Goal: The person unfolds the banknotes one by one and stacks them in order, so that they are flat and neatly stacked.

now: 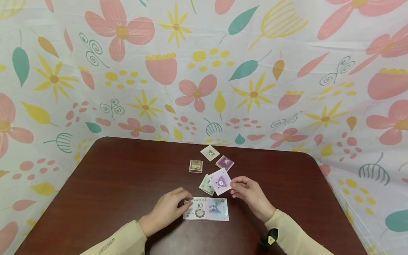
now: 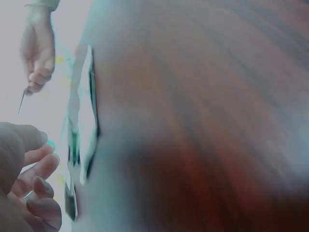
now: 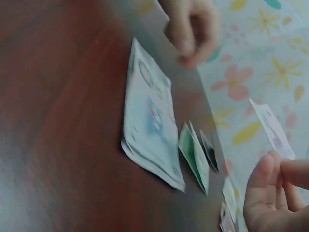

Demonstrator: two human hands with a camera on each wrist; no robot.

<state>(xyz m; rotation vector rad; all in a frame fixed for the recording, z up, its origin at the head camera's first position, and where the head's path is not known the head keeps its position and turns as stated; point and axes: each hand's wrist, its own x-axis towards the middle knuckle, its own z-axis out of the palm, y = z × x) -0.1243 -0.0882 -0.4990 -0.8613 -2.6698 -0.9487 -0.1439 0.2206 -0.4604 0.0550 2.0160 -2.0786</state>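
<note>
Between thumb and fingers my right hand pinches a pale purple banknote with a cartoon figure and a 5. It is held up off the table in the right wrist view and overlaps a folded green banknote in the head view. Nearer me lies a flat stack of blue-white banknotes marked 10, its layered edges showing in the right wrist view. My left hand is at the stack's left end, fingers loosely bent and thumb apart, holding nothing.
Farther back on the dark wooden table lie a folded brown banknote, a pale grey-green one and a dark purple one. Behind the table's far edge hangs a flowered cloth.
</note>
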